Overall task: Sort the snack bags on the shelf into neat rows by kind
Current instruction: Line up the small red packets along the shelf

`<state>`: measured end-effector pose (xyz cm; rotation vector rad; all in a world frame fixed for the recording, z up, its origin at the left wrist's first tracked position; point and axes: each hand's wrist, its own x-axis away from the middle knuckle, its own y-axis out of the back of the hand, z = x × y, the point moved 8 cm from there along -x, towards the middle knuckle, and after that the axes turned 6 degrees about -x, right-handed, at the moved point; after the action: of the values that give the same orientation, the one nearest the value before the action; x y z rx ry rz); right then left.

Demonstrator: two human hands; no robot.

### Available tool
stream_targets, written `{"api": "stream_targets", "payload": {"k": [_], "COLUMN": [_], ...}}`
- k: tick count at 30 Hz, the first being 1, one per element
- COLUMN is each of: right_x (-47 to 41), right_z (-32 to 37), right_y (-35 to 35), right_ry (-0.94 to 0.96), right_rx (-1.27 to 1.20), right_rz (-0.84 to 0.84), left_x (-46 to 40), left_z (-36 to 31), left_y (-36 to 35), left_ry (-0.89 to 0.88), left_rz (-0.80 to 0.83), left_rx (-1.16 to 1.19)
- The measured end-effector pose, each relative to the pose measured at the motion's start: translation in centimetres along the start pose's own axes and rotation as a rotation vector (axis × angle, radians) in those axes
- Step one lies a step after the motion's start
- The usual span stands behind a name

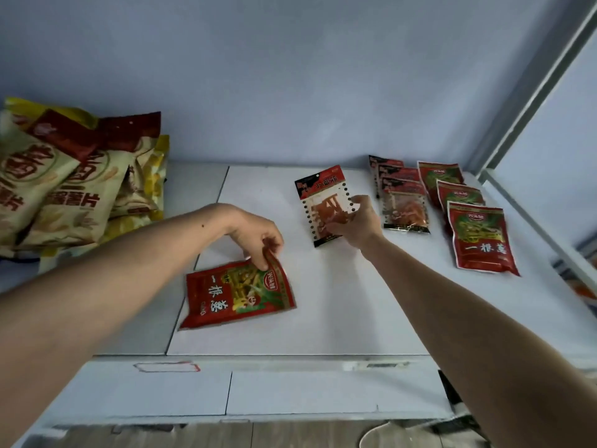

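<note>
Left hand [255,234]: fingers pinch red-green bag [237,294] by top corner, mid-shelf [339,302] | Right hand [357,223]: fingers grip black-red bag [323,205] near rows [452,202] | Far-left: chip bags [64,182] | Risk: corner pinch may slip; bag may disturb rows.

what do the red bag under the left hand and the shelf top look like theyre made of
Red bag: likely thin glossy plastic film; it shows sheen, printed graphics and a flat sealed edge, pinched by the left hand. Shelf top: smooth matt white panels, perhaps laminated board or foam sheet; a seam runs between panels.
</note>
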<state>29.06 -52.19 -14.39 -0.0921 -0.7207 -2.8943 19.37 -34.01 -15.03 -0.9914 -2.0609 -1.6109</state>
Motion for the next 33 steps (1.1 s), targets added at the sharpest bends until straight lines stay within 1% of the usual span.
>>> {"api": "stream_targets", "payload": {"k": [2, 4, 8, 13, 16, 18, 19, 22, 23, 24, 25, 26, 27, 28, 30, 31, 33], "right_x": [0.4, 0.6, 1.2, 1.5, 1.5, 1.4, 1.3, 1.2, 1.3, 1.4, 1.5, 1.7, 1.6, 1.6, 1.5, 1.5, 1.6], "right_z": [-0.3, -0.9, -3.0, -6.1, -6.9, -7.4, -7.7, -8.1, -7.7, -6.9, -5.9, -5.0, -4.6, -4.5, -5.0, -5.3, -5.2], "right_y": [2.3, 4.9, 9.5, 11.7, 12.2, 12.4, 12.4, 12.6, 12.8, 13.0, 12.9, 12.8, 12.4, 12.0, 10.9, 10.3, 10.5], "right_ry": [0.027, 0.029, 0.011, -0.067, -0.058, -0.066, -0.089, -0.155, -0.133, -0.082, -0.02, 0.026, 0.021, -0.026, -0.204, -0.283, -0.339], "right_rx": [-0.034, -0.084, -0.047, -0.037, -0.014, 0.058, 0.134, 0.525, 0.558, 0.519, 0.424, 0.287, 0.129, -0.028, -0.322, -0.467, -0.702], "right_rz": [-0.042, -0.093, -0.198, -0.183, -0.189, -0.196, -0.19, -0.227, -0.272, -0.313, -0.32, -0.293, -0.238, -0.18, -0.071, -0.015, 0.045], "left_x": [-0.2, -0.3, -0.3, -1.3, -2.0, -2.8, -3.1, -4.1, -4.4, -4.7, -5.0, -5.3, -5.6, -5.9, -6.5, -6.9, -7.5], "left_z": [-0.3, -0.9, -2.3, -2.3, -3.0, -3.7, -4.0, -5.0, -5.5, -6.1, -6.7, -7.4, -8.1, -9.1, -10.8, -11.7, -13.2], "left_y": [1.6, 3.4, 6.5, 8.0, 8.1, 8.1, 8.1, 7.9, 8.0, 8.1, 8.2, 8.4, 8.5, 8.6, 8.9, 9.0, 9.1], "left_ry": [0.03, 0.039, -0.028, 0.007, 0.023, 0.006, 0.004, 0.0, -0.014, -0.033, -0.055, -0.08, -0.106, -0.139, -0.209, -0.238, -0.264], "left_rz": [-0.053, -0.161, -0.395, -0.688, -0.82, -0.856, -0.869, -0.878, -0.873, -0.864, -0.858, -0.849, -0.838, -0.824, -0.789, -0.765, -0.724], "left_rx": [0.23, 0.385, 0.703, 1.104, 1.302, 1.41, 1.468, 1.626, 1.665, 1.702, 1.742, 1.786, 1.833, 1.879, 1.925, 1.919, 1.844]}}
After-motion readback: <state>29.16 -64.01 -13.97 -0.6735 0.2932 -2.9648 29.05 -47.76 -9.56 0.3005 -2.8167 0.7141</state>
